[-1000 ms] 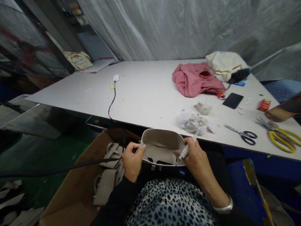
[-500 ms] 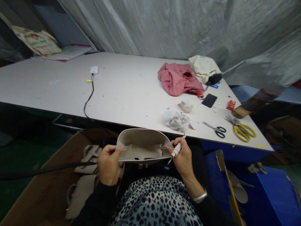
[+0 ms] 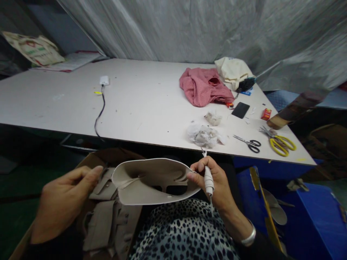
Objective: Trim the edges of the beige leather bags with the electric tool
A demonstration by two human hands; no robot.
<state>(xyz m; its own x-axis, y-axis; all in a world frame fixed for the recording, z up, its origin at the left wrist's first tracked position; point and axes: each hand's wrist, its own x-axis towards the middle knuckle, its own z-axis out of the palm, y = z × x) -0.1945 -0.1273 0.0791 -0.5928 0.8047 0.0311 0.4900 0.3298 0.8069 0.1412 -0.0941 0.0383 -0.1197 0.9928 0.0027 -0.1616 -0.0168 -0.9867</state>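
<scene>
My right hand (image 3: 217, 182) pinches the right end of a beige handbag body (image 3: 146, 198), whose open mouth faces up towards me. The same hand also keeps a thin pointed awl (image 3: 208, 180) with a white wrapped handle, its tip slanting down. Out to the left, my left hand (image 3: 66, 196) is closed, thumb pressed on the bent forefinger, apart from the handbag. Whatever may be in that pinch is too small to make out. Inside the handbag, folded side gussets and dark slots show.
Below left, a cardboard box (image 3: 24, 236) holds several beige bags (image 3: 99, 220). On the white table (image 3: 141, 104) lie black-handled scissors (image 3: 248, 143), yellow-handled scissors (image 3: 279, 142), crumpled plastic (image 3: 204, 136) and a pink cloth (image 3: 199, 88). Blue bins (image 3: 322, 216) stand at the lower right.
My left hand has let go of the handbag's left end and moved far left. The handbag has shifted a little left and towards me, and the awl in my right hand now points more steeply down.
</scene>
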